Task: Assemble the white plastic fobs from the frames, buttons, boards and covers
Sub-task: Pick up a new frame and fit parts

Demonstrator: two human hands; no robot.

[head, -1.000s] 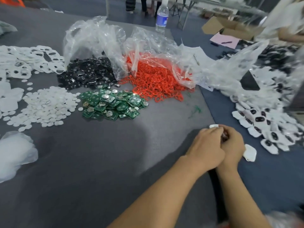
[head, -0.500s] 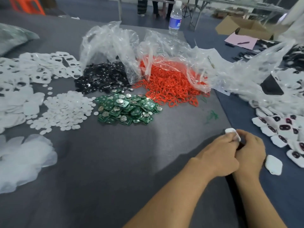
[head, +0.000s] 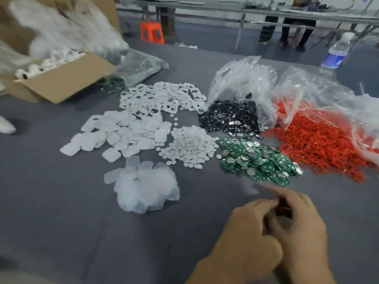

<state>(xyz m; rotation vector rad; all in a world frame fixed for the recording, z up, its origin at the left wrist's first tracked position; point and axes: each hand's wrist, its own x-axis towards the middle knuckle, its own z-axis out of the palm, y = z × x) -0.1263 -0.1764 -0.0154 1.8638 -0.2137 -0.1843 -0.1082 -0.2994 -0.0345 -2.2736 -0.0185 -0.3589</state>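
Although blur hides whether the close-set left hand (head: 248, 236) and right hand (head: 301, 232) hold anything, the frames (head: 164, 97) lie far ahead-left, nearer the left.

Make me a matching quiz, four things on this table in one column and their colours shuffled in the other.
Things:
1. boards
2. rings
3. discs
4. box

Colours:
A. brown
B. white
C. green
D. red

Pairs: 1-C, 2-D, 3-B, 4-A
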